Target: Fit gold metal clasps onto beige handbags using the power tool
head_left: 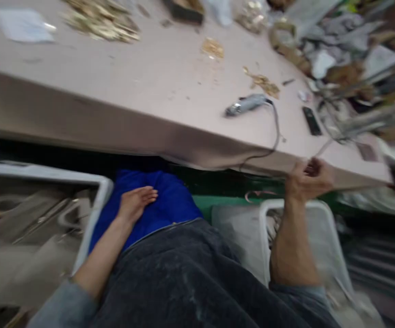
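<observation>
My left hand (138, 201) rests on the blue cloth (170, 193) over my lap, its fingers stretched out and nothing in it. At the table's front edge on the right, my right hand (307, 178) is closed with curled fingers. A thin pale strand (325, 146) runs up from its fingertips, but blur hides what they grip. On the table nearby lie a black phone-like object (311, 120) and a grey handheld power tool (245, 105). The tool's dark cord (276, 132) hangs over the edge.
Small gold-coloured pieces lie in a large pile (102, 20) and smaller heaps (213, 48) on the pale table (143, 86). A white crate (107, 187) stands at my left, a white bin (330, 216) at my right. Clutter (351, 64) fills the far right.
</observation>
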The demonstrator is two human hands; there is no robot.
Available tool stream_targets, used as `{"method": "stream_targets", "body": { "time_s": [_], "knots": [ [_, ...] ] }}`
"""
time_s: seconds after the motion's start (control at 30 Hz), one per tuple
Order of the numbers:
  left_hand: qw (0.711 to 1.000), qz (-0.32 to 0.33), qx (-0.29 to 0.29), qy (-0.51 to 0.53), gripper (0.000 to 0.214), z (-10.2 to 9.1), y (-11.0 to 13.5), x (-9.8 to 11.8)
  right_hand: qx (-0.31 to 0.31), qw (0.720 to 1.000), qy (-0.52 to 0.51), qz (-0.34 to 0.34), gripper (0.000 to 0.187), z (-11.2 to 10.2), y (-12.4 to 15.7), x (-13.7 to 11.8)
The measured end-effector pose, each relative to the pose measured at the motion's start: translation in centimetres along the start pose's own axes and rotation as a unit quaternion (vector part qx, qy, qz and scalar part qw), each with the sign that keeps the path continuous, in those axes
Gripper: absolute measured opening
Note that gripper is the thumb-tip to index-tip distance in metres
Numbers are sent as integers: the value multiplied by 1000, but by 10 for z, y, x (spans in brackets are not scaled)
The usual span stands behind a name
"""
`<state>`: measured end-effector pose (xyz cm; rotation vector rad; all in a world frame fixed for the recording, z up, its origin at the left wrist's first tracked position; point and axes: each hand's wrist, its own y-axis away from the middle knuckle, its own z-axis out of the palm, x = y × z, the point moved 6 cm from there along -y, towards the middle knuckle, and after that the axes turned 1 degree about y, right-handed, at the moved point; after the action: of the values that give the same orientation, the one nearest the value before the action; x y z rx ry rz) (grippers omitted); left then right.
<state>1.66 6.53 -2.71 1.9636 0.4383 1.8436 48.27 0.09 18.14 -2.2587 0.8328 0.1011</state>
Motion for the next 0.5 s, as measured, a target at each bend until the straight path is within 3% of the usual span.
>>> {"method": "stream_targets", "body": {
  "time_s": [0.07, 0.1, 0.17, 0.23, 0.37, 0.5],
  "knots": [
    [990, -74, -22, 118, 28, 19, -31, -39, 49, 990, 116, 68, 32, -51, 0, 89],
    [979, -110, -15, 169, 22, 23, -39, -56, 44, 977, 169, 120, 33, -67, 8, 129],
    [962, -153, -1, 225, 10, 26, -44, -79, -16, 934, 261, 244, 38, -84, 40, 203],
    [966, -155, 3, 208, 8, 24, -41, -85, -64, 896, 294, 327, 42, -92, 82, 257],
    [975, -145, 28, 166, 15, 26, -36, -79, -185, 832, 314, 419, 44, -97, 173, 324],
    [978, -132, 22, 160, 37, 32, -34, -75, -272, 791, 341, 429, 45, -92, 238, 355]
  ]
}}
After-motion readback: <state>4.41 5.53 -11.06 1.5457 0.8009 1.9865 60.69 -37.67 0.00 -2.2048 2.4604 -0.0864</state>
